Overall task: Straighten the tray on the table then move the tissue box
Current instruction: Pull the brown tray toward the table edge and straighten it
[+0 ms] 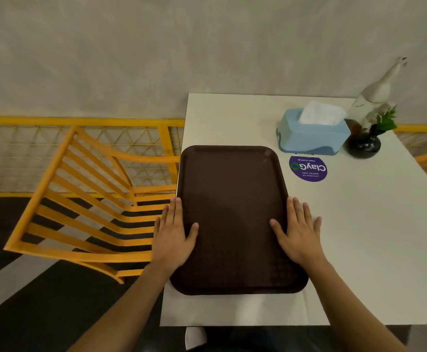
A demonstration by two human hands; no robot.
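left hand | right hand | fingers spread flat, pressing tray side rims

Tray dark brown, fine grid texture; tissue box light blue; desk off-white; sticker purple; chair yellow-orange.

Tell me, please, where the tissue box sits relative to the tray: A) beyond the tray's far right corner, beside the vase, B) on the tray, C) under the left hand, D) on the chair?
A: the tissue box stands on the table past the far right corner of the tray, next to the vase.
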